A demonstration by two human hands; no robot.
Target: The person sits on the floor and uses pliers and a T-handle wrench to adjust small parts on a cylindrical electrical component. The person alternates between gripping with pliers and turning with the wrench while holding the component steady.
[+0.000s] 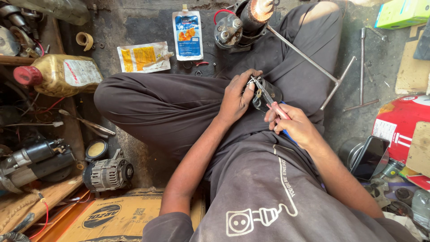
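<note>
I sit cross-legged on the floor in dark trousers. My left hand (236,96) grips a small black cylindrical motor part (268,95) resting on my lap. My right hand (293,127) holds pliers (265,93) with red and blue handles. The pliers' jaws reach onto the top of the black part, close to my left thumb.
A starter motor (239,24) with a long T-handled rod (313,65) lies ahead. An alternator (107,174), another starter (31,161) and an oil jug (60,74) sit at left. Two pouches (187,33) lie on the floor. A phone (369,157) and a red can (401,123) are at right.
</note>
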